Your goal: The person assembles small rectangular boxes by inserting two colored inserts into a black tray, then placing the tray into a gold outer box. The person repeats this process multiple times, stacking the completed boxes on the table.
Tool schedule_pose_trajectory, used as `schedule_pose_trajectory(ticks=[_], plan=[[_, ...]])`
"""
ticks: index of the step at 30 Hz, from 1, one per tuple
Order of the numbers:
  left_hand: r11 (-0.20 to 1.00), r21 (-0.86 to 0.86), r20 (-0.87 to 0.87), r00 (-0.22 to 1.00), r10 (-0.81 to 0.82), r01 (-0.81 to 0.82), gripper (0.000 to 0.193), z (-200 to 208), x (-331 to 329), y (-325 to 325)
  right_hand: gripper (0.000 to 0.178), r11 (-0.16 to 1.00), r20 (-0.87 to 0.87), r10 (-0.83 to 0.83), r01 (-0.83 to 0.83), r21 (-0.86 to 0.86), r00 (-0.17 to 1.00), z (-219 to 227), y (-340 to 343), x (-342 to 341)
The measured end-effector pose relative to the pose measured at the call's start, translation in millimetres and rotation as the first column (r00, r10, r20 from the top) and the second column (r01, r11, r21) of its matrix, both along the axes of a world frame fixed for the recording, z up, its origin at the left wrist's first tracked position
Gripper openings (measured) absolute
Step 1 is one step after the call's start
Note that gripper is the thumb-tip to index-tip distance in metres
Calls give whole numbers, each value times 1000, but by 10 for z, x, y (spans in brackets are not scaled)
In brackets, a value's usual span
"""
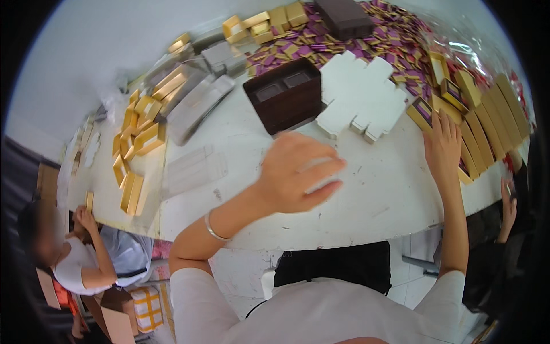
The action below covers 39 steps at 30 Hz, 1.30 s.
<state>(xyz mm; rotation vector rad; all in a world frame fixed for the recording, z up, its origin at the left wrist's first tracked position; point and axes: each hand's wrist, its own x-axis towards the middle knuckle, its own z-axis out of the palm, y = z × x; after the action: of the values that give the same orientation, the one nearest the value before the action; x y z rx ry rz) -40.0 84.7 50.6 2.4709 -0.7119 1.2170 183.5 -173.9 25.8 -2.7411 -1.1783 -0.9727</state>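
My left hand (301, 172) is above the white table, in front of a dark brown box (286, 103). Its thumb and forefinger are apart, and nothing shows between them. My right hand (444, 146) lies with fingers stretched over the near left end of a row of gold boxes (484, 129). Beside its fingertips is an open gold box with purple inside (421, 113). The brown box stands open, with a clear tray in its upper part. White cut-out card blanks (361, 94) lie right of it.
Many small purple-and-gold pieces (309, 43) are heaped at the back, with a brown lid (345, 20) on them. Empty gold trays (149, 137) and clear plastic trays (197, 109) are at left. A person (86, 246) sits at left; another person's hand (508, 206) is at right.
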Motion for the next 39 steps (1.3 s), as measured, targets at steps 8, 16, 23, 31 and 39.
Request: schedule_pose_trajectory(ticks=[8, 16, 23, 31, 39], plan=[[472, -128, -257, 489, 834, -872, 35, 524, -1190, 1317, 41, 725, -195, 673, -583, 366, 714, 446, 749, -548], [-113, 244, -636, -247, 731, -963, 59, -208, -3041, 2355, 20, 605, -155, 796, -771, 197, 585, 599, 1778, -391], [-51, 6, -616, -44, 786, -999, 49, -439, -3560, 2259, 10, 566, -129, 824, -782, 261, 552, 755, 1924, -347], [736, -111, -541, 662, 519, -668, 63, 298, -1283, 261, 22, 579, -384, 810, -494, 649, 444, 1006, 1447, -410], [934, 61, -549, 770, 326, -352, 87, -363, -225, -429, 45, 800, -799, 600, 16, 600, -37, 724, 185, -483]])
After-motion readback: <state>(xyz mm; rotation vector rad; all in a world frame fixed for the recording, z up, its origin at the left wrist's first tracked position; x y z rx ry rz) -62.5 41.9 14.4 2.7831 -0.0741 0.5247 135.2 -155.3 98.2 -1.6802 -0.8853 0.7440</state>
